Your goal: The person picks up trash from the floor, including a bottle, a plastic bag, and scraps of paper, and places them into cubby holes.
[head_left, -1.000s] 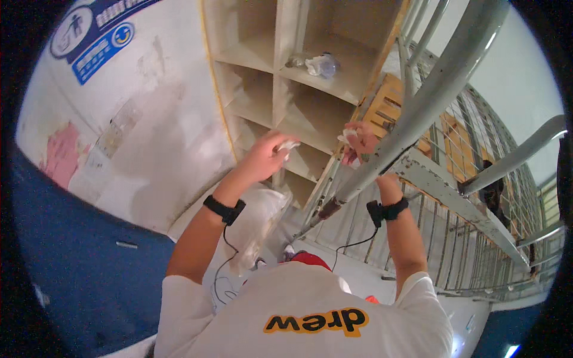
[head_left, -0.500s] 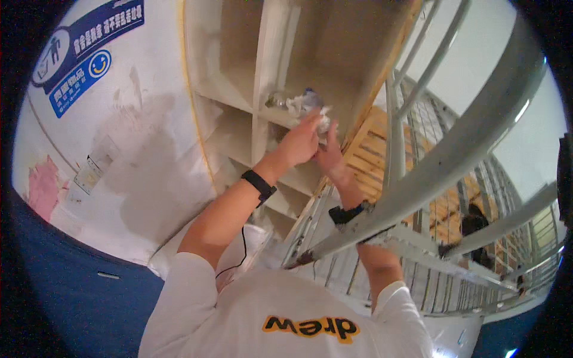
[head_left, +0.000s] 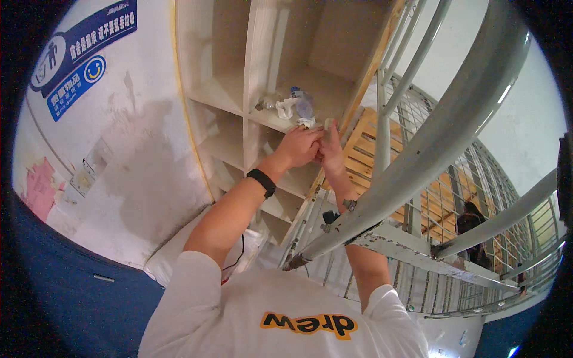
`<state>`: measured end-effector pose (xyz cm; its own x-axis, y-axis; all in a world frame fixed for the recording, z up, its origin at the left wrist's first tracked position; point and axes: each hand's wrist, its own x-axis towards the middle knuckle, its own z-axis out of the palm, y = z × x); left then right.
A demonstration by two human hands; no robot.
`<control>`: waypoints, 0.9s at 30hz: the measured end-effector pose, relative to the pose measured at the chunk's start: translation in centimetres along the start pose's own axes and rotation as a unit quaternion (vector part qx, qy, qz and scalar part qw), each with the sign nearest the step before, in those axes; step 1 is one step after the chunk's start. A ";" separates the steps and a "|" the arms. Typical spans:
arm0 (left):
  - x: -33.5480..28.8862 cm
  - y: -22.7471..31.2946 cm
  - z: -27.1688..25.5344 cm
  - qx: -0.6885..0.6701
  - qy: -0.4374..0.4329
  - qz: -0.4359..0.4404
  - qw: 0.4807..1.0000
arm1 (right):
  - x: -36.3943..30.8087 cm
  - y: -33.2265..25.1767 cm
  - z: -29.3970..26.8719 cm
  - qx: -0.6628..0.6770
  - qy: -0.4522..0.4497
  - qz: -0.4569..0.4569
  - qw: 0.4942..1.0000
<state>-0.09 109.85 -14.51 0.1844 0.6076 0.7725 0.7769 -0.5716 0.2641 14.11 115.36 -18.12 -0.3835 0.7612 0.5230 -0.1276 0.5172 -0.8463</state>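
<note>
My left hand and my right hand meet at the front edge of an upper shelf compartment. The left fingers are bent and pressed against the right hand. A small pale piece shows at the right fingertips; its kind is unclear, and the space between my palms is hidden. Just beyond them, a crumpled white tissue lies at the shelf edge. Behind it are a larger crumpled tissue, a clear plastic bottle with a blue cap and another clear, crushed-looking container.
The pale wooden shelf unit has several compartments. To the right, a thick grey metal bed rail crosses over my right forearm, with wooden slats behind. On the left stands a stained white wall with blue signs.
My hands have shifted slightly right relative to the shelf and now sit clear of the small tissue they overlapped before. The view has moved a little, and the bottle and tissues show more plainly.
</note>
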 end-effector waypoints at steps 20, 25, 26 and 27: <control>-28.3 6.5 2.4 -0.189 -0.154 -0.153 0.958 | -87.0 6.8 -13.3 -0.201 -0.099 0.471 0.853; -40.1 8.8 3.3 -0.284 -0.315 -0.358 0.832 | -97.9 -12.6 2.9 0.205 0.436 0.706 0.519; -42.9 8.4 4.0 -0.313 -0.316 -0.378 0.812 | -100.7 -14.3 5.5 0.255 0.459 0.717 0.459; -44.5 9.0 4.7 -0.353 -0.279 -0.431 0.783 | -101.4 -15.3 8.1 0.209 0.429 0.751 0.457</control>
<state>1.53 80.25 -49.15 0.1620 0.9688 -0.1875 0.2687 0.1395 0.9531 47.54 27.11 -58.99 0.1506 0.1007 -0.9835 -0.5429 -0.8229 -0.1674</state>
